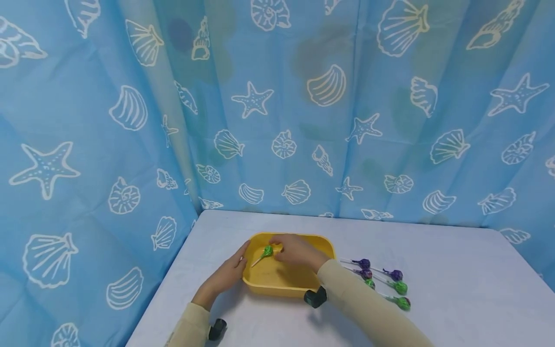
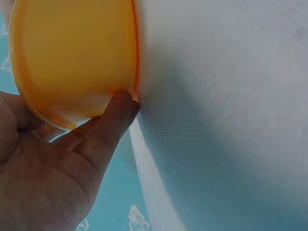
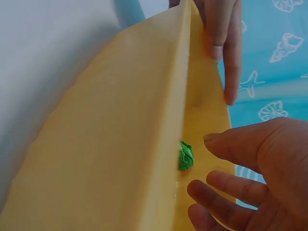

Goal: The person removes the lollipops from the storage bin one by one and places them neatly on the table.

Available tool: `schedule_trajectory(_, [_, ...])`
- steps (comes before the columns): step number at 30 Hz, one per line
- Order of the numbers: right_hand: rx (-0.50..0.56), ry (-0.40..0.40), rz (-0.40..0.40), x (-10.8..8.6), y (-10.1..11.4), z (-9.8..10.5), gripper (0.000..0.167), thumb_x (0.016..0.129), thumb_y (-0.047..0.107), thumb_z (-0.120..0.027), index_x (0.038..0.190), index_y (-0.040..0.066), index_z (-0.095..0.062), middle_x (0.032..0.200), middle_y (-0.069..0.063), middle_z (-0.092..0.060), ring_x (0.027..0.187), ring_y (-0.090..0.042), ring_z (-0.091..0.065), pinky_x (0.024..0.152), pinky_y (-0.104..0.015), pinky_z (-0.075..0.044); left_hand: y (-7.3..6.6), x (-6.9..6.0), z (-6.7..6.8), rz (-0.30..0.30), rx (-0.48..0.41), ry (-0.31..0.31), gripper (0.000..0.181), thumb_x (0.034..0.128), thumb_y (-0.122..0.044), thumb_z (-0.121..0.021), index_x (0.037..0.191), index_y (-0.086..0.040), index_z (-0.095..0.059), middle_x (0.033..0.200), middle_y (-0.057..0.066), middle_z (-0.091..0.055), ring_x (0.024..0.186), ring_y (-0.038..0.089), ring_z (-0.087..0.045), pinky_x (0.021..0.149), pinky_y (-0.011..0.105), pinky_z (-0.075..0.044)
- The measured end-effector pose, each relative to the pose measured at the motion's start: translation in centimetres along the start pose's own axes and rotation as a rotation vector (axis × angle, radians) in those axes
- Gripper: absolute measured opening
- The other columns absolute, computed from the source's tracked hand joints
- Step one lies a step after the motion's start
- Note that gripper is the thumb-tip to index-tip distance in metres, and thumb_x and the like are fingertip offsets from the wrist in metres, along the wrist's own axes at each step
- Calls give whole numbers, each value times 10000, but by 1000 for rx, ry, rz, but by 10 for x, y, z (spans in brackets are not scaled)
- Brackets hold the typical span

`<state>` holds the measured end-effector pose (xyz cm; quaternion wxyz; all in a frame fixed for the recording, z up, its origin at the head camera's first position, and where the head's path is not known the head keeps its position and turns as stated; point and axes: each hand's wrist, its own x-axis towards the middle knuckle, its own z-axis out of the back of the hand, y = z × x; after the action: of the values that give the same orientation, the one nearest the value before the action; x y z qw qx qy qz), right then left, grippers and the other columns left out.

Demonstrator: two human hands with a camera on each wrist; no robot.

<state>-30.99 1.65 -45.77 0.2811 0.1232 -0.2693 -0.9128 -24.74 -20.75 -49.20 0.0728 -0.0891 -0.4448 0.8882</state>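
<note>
A yellow plastic tray [image 1: 282, 291] with raised walls stands on the table. At its left end my left hand [image 1: 230, 272] holds the wall, thumb at the rim and fingers along the outside, as the left wrist view shows. Inside the tray lies a lollipop in a green wrapper [image 1: 268, 251], its white stick slanting toward the near left. My right hand [image 1: 296, 249] reaches over the tray, just right of this lollipop. In the right wrist view its thumb and fingers are spread apart beside the green wrapper [image 3: 186, 156], with nothing between them.
Right of the tray, several lollipops lie on the white table [image 1: 468, 279], some in purple wrappers [image 1: 395, 275], others in green wrappers [image 1: 403, 303]. My right forearm passes close by them. A blue seashell-print curtain [image 1: 295, 120] hangs behind and to the left.
</note>
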Motion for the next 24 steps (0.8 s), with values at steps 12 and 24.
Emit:
schedule_trajectory(12, [-49,42,-45,14,7,-12,384,893,59,-697,1276,59,-665,1133,-24,-681,947,-180,-581,974,-372,-512,-3,-3,-2,-7,-9,3,558,1099,-190,-371,1632,-123,-219,1653,141,-263,1503,381,-251,1192,587,-239])
schedule_trajectory(24, [-118,-7,-59,21,10,-20,140,861,17,-745,981,61,-690,871,-1,-631,788,-180,-550,814,-318,-527,-4,-3,1,-7,17,-8,550,1098,-169,-363,1629,-114,-230,1646,160,-271,1499,382,-262,1193,574,-244])
